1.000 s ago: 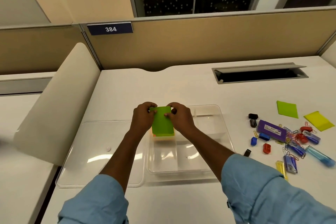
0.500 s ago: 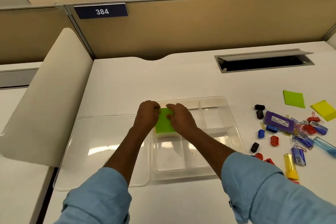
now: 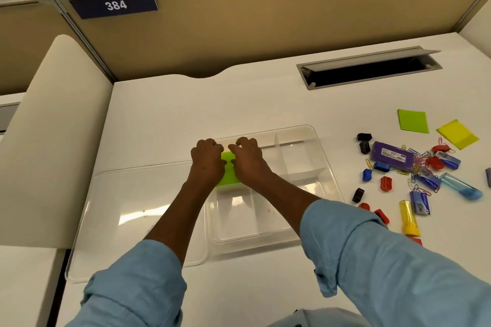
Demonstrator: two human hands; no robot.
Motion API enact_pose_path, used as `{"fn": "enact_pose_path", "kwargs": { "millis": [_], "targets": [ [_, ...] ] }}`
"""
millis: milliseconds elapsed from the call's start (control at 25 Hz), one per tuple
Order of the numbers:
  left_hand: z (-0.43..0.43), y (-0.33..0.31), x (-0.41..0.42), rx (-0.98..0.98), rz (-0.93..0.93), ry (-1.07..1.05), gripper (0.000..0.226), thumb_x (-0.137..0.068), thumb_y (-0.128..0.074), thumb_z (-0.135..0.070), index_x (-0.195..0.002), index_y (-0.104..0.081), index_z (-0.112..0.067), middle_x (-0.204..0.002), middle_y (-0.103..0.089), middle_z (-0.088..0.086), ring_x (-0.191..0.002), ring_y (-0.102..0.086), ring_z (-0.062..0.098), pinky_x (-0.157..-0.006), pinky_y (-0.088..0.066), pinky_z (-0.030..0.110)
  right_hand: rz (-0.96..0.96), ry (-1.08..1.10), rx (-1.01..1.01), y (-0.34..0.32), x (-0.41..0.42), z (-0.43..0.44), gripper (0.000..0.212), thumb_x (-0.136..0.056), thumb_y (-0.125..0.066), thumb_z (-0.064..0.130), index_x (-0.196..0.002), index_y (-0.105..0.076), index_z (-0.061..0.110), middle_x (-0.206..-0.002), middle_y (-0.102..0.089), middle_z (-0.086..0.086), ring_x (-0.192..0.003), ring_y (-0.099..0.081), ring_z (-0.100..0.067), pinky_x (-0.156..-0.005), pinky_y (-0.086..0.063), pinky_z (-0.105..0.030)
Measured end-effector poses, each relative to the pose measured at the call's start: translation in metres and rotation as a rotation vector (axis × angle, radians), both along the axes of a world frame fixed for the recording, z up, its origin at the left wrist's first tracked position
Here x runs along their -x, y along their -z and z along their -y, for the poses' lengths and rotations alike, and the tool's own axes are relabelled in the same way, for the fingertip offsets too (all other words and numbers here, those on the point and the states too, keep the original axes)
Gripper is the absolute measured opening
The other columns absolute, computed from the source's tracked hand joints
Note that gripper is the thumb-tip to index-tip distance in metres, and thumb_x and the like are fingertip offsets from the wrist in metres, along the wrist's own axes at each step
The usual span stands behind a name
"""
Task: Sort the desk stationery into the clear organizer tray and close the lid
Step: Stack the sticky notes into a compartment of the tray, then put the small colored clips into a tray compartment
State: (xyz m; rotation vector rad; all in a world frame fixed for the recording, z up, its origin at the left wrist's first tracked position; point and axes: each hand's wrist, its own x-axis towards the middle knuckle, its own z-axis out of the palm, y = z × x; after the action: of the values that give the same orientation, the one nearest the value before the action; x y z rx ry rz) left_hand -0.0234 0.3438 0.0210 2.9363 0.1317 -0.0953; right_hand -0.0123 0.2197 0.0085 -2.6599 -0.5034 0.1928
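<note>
The clear organizer tray [image 3: 328, 167] lies in the middle of the white desk, its clear lid [image 3: 127, 210] open flat on its left. A green sticky-note pad [image 3: 229, 172] sits low in the tray's back-left compartment. My left hand [image 3: 207, 164] holds the pad's left side and my right hand [image 3: 248, 163] its right side, fingers curled over the far edge; most of the pad is hidden under them. Loose stationery lies right of the tray: a green note pad [image 3: 413, 121], a yellow one [image 3: 457, 134], a purple box [image 3: 393, 159], coloured clips [image 3: 425, 175].
A cable slot [image 3: 369, 68] with a raised flap is set in the desk at the back right. A beige partition [image 3: 239, 21] runs behind, and a rounded white side panel [image 3: 53, 127] stands along the left edge.
Both hands have lowered the green pad from above the tray down into the back-left compartment. The camera has tilted further down.
</note>
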Motion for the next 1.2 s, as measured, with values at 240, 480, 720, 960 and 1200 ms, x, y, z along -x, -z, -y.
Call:
{"fn": "enact_pose_path", "kwargs": {
  "millis": [240, 480, 720, 960, 1200],
  "targets": [
    [0.030, -0.012, 0.014, 0.030, 0.042, -0.009, 0.021, -0.086, -0.056, -0.017, -0.101, -0.069, -0.013, -0.107, -0.064, 0.009, -0.106, -0.053, 0.031, -0.080, -0.038, 0.036, 0.062, 0.070, -0.109, -0.005, 0.009, 0.013, 0.042, -0.082, -0.051, 0.002, -0.120, -0.059, 0.017, -0.126, -0.053, -0.006, -0.115, -0.043, -0.028, -0.087, -0.034, -0.035],
    [0.085, -0.029, 0.023, 0.066, 0.108, -0.042, 0.024, -0.093, -0.048, -0.015, -0.109, -0.066, -0.018, -0.115, -0.064, 0.005, -0.112, -0.050, 0.029, -0.089, -0.033, 0.038, 0.146, 0.184, -0.223, -0.016, 0.014, 0.068, 0.033, -0.090, -0.055, 0.013, -0.123, -0.058, 0.014, -0.124, -0.056, -0.006, -0.115, -0.047, -0.027, -0.090, -0.041, -0.040],
    [0.159, -0.043, 0.025, 0.194, 0.132, 0.047, 0.022, -0.091, -0.056, -0.021, -0.111, -0.064, -0.015, -0.121, -0.061, 0.004, -0.119, -0.046, 0.027, -0.099, -0.030, 0.039, 0.121, 0.320, -0.228, -0.024, 0.011, 0.149, 0.040, -0.090, -0.057, 0.017, -0.128, -0.048, 0.012, -0.126, -0.051, -0.008, -0.115, -0.046, -0.029, -0.091, -0.044, -0.040],
    [0.251, -0.041, 0.014, 0.335, 0.059, 0.158, 0.027, -0.088, -0.061, -0.020, -0.114, -0.062, -0.012, -0.119, -0.062, 0.006, -0.116, -0.051, 0.025, -0.100, -0.035, 0.033, 0.068, 0.444, -0.097, -0.021, 0.006, 0.255, 0.036, -0.089, -0.061, 0.021, -0.123, -0.052, 0.012, -0.124, -0.053, -0.010, -0.114, -0.049, -0.025, -0.091, -0.049, -0.037],
    [0.321, -0.021, 0.012, 0.355, -0.250, 0.259, 0.048, -0.085, -0.065, -0.011, -0.131, -0.050, -0.012, -0.135, -0.050, 0.008, -0.121, -0.050, 0.024, -0.104, -0.040, 0.033, -0.244, 0.429, 0.102, -0.006, 0.003, 0.332, 0.061, -0.086, -0.066, 0.025, -0.139, -0.038, 0.013, -0.146, -0.032, -0.018, -0.128, -0.041, -0.035, -0.101, -0.044, -0.042]
  ]
}}
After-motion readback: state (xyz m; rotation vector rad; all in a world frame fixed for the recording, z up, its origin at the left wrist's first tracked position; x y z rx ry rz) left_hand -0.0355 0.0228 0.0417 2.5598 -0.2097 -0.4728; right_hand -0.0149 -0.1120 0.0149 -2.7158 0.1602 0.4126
